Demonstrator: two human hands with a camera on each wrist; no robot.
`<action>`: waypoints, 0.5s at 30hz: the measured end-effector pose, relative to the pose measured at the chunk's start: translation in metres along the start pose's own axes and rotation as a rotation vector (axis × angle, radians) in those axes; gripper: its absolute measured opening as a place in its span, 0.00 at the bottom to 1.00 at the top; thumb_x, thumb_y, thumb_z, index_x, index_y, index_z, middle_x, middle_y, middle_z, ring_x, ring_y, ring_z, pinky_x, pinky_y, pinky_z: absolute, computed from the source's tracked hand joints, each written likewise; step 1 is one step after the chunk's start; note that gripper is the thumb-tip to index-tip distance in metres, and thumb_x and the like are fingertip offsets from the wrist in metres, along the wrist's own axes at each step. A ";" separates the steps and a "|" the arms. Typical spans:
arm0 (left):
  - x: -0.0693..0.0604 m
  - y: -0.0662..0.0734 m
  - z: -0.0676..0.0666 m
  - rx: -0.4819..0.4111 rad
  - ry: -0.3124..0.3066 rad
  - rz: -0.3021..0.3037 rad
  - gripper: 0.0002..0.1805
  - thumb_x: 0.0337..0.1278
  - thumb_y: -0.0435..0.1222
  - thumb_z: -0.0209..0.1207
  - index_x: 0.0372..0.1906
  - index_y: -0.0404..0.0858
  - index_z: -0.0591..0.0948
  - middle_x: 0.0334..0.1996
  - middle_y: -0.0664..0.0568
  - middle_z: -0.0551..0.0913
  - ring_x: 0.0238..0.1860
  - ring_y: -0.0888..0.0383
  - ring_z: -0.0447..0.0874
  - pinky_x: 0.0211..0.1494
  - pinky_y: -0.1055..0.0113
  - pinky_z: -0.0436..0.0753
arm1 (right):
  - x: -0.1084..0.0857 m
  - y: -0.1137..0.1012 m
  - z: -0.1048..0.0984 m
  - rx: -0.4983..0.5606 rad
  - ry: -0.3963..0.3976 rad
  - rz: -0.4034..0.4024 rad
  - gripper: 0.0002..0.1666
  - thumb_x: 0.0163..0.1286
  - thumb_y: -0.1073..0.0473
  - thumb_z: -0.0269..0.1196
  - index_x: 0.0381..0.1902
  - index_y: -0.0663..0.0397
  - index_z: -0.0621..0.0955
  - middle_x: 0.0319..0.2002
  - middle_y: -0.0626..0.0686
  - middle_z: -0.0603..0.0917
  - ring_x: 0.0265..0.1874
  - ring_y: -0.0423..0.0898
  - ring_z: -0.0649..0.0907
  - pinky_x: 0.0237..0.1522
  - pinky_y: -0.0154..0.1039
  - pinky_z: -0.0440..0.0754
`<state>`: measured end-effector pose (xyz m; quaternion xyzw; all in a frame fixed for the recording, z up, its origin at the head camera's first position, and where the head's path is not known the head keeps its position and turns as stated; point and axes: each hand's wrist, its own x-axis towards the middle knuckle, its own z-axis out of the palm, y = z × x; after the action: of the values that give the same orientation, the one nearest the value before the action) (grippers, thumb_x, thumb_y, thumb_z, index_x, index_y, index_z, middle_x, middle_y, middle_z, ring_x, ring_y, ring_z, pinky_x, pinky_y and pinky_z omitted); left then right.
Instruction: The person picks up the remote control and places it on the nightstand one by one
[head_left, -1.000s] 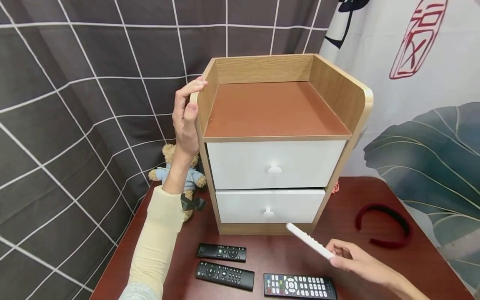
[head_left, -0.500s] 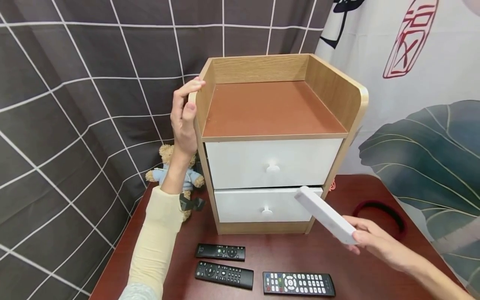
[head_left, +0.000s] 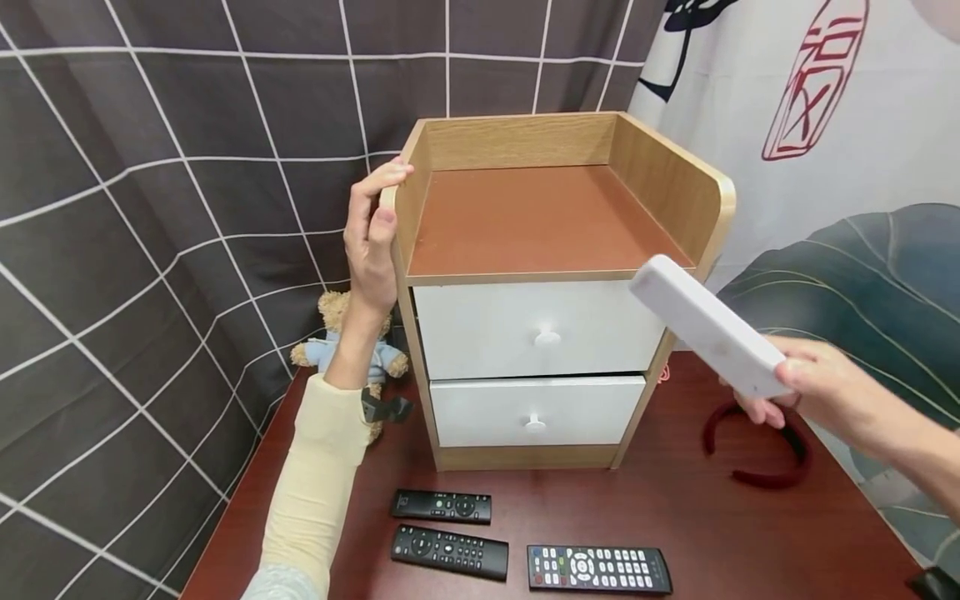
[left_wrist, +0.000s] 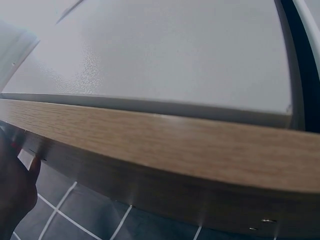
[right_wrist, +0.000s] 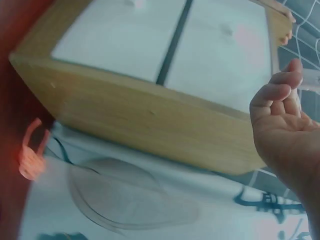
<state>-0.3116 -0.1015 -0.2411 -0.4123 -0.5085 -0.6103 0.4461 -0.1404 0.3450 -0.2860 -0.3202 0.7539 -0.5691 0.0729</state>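
At far left, a teddy bear (head_left: pixel 382 357) in a blue top sits beside a small cabinet (head_left: pixel 525 221), partly behind the person's forearm. The left hand (head_left: pixel 371 250) has its grip clamped on the cabinet's left side wall, fingers over the rim and thumb at the front edge, probably to steady it. The left wrist view adds small metallic fittings (left_wrist: pixel 268 220) on the outer side, unseen from the head.

In the middle, the cabinet's two white drawers (head_left: pixel 487 329) face the person, a dark slit between them. On the tabletop (head_left: pixel 720 533) in front lie two black remotes, the upper (head_left: pixel 441 505) just behind the lower (head_left: pixel 450 552), then a wider remote (head_left: pixel 598 569) with pale keys. All three lie buttons up, apparently laid out for easy reach.

Further right, a white bar, likely another remote (head_left: pixel 708 327), tilts in the air before the cabinet's right edge. The right hand (head_left: pixel 828 379) has its grip clamped on the bar's near end, leaving most of it free. Below lies a dark red headband (head_left: pixel 772 481). The right wrist view shows an orange trinket (right_wrist: pixel 31 162) beside the cabinet, barely glimpsed from the head.
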 end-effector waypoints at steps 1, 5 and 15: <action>0.000 0.000 0.000 0.003 0.001 -0.003 0.29 0.63 0.46 0.48 0.50 0.20 0.73 0.53 0.44 0.82 0.65 0.44 0.73 0.75 0.50 0.66 | 0.003 -0.007 -0.001 -0.033 0.029 -0.002 0.22 0.80 0.56 0.39 0.47 0.56 0.80 0.26 0.52 0.80 0.21 0.48 0.76 0.18 0.43 0.69; 0.000 0.001 0.000 0.008 -0.003 -0.018 0.29 0.63 0.47 0.48 0.50 0.20 0.73 0.53 0.47 0.83 0.66 0.44 0.72 0.75 0.50 0.65 | 0.015 -0.035 -0.004 -0.241 0.163 0.049 0.19 0.79 0.64 0.40 0.42 0.55 0.80 0.24 0.51 0.81 0.21 0.47 0.76 0.21 0.43 0.68; 0.001 0.001 0.002 -0.018 0.020 -0.012 0.28 0.61 0.44 0.48 0.49 0.19 0.73 0.51 0.50 0.83 0.63 0.43 0.74 0.74 0.51 0.67 | 0.047 -0.081 -0.003 -0.578 0.373 0.358 0.13 0.76 0.53 0.55 0.33 0.49 0.81 0.20 0.53 0.82 0.20 0.46 0.78 0.25 0.37 0.70</action>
<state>-0.3111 -0.0996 -0.2397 -0.4070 -0.5010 -0.6217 0.4437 -0.1463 0.3094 -0.1998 -0.0818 0.9274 -0.3599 -0.0603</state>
